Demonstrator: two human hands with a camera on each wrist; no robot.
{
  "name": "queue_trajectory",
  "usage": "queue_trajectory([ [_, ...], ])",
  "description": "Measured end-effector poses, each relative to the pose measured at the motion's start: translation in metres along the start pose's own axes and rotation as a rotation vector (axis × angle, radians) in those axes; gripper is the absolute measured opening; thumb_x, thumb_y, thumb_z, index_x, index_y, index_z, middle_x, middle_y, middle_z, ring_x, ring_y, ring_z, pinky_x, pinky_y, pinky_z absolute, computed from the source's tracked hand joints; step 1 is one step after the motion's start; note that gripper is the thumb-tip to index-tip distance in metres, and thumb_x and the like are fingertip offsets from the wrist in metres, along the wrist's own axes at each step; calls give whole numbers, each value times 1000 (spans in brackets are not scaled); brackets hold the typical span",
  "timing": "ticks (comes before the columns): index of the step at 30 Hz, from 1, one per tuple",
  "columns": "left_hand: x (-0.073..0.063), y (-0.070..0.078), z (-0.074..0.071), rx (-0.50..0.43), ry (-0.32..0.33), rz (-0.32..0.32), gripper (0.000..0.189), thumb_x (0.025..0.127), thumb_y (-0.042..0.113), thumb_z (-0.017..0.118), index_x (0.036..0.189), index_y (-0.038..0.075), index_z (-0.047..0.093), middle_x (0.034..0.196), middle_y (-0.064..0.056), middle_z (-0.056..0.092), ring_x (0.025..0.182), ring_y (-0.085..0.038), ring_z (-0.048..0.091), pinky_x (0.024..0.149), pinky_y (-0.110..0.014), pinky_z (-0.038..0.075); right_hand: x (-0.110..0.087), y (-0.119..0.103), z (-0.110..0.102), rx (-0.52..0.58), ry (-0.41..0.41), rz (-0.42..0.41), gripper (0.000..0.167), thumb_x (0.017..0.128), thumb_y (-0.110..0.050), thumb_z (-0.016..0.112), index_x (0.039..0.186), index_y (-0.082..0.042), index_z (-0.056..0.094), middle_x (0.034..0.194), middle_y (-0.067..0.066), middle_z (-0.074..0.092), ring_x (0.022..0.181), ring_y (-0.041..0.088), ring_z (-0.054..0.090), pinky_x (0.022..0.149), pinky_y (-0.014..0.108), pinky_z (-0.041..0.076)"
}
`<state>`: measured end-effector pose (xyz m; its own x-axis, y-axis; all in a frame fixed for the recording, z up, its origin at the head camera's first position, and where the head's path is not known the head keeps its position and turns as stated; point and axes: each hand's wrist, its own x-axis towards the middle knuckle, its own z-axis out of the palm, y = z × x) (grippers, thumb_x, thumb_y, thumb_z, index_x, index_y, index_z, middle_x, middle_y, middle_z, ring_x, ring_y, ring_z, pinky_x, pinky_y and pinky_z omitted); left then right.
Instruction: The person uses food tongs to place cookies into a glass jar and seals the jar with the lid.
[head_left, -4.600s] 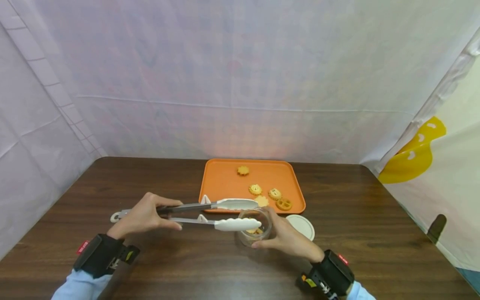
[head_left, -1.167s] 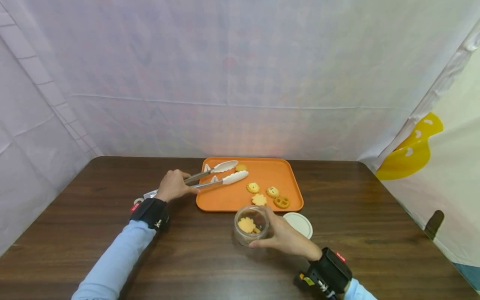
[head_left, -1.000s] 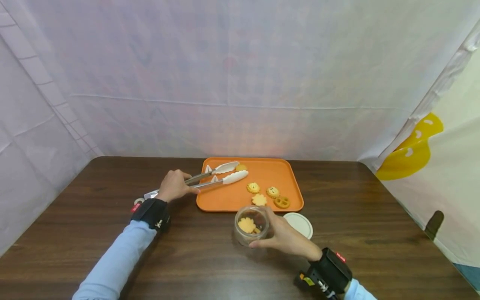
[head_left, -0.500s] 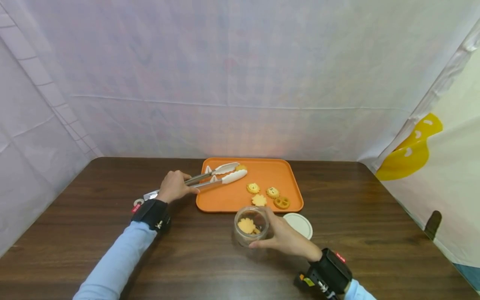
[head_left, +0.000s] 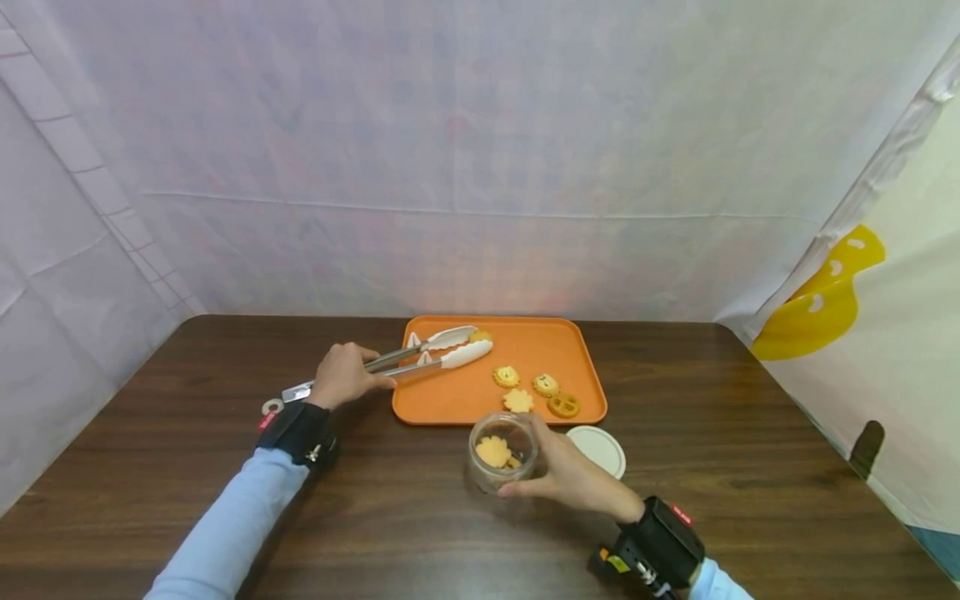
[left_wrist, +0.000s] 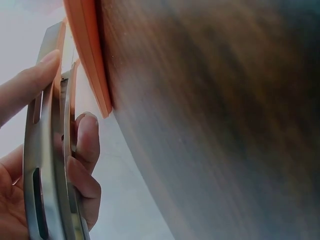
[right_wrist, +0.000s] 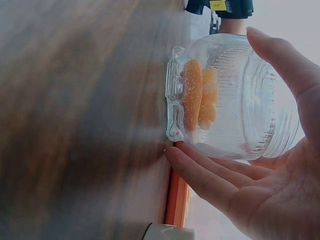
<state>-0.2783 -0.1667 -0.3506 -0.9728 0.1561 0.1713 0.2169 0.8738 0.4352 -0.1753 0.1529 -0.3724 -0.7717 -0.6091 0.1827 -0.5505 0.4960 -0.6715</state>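
Observation:
My left hand (head_left: 345, 377) grips a pair of metal tongs (head_left: 405, 360) with white scalloped tips. The tips reach over the orange tray (head_left: 435, 404) and stand apart on either side of a round cookie (head_left: 480, 337), partly hidden at its far left. In the left wrist view, thumb and fingers wrap the steel arms of the tongs (left_wrist: 47, 150). My right hand (head_left: 566, 471) holds a clear glass jar (head_left: 480, 475) upright on the table. Inside lie a flower-shaped cookie (head_left: 492, 451) and another piece; the right wrist view shows the cookies (right_wrist: 192, 95) at the jar's bottom.
On the tray lie two face cookies (head_left: 545, 384), a flower cookie (head_left: 517, 401) and a pretzel-shaped cookie (head_left: 564, 406). A white lid (head_left: 600, 450) rests on the dark wood table (head_left: 375, 533), just beyond my right hand. A white curtain (head_left: 450, 167) stands behind.
My left hand has carried the tongs from over the jar to the tray's far left cookie. Over the last second they shift only slightly. My right hand stays on the jar.

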Motion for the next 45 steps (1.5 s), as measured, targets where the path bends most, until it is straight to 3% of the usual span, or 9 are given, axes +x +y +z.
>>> queue_trajectory([
  [9, -9, -5, -7, -42, 18, 15, 54, 64, 33, 78, 103, -3, 65, 91, -20, 65, 74, -26, 58, 63, -37, 45, 0, -1, 1, 20, 1, 0, 81, 73, -39, 69, 132, -6, 24, 116, 13, 55, 103, 25, 55, 75, 28, 47],
  [14, -14, -5, -13, -80, 14, 15, 53, 65, 31, 78, 103, -4, 65, 90, -19, 65, 68, -22, 55, 60, -34, 43, 0, -1, 0, -1, 5, -3, 87, 72, -41, 69, 133, -2, 21, 117, 13, 56, 103, 23, 56, 75, 29, 47],
  [22, -21, -4, -27, -117, 20, 73, 58, 63, 35, 78, 102, -5, 65, 91, -21, 65, 66, -20, 54, 58, -29, 41, 2, 0, -2, 1, 28, -14, 81, 70, -43, 70, 130, -10, 27, 117, 11, 56, 103, 20, 56, 78, 30, 47],
  [31, -30, -2, -40, -151, 4, 139, 57, 63, 33, 79, 104, -4, 64, 92, -20, 65, 64, -16, 53, 59, -27, 40, 1, 0, -1, -3, 9, -11, 81, 72, -42, 68, 131, -6, 25, 114, 12, 58, 103, 22, 56, 79, 31, 46],
  [45, -55, -3, -60, -207, -45, 222, 56, 65, 38, 76, 105, 2, 65, 84, -9, 67, 59, -12, 51, 54, -26, 38, 1, -2, 0, 2, 27, -22, 79, 70, -43, 70, 129, -12, 28, 121, 8, 53, 103, 18, 55, 81, 31, 45],
])
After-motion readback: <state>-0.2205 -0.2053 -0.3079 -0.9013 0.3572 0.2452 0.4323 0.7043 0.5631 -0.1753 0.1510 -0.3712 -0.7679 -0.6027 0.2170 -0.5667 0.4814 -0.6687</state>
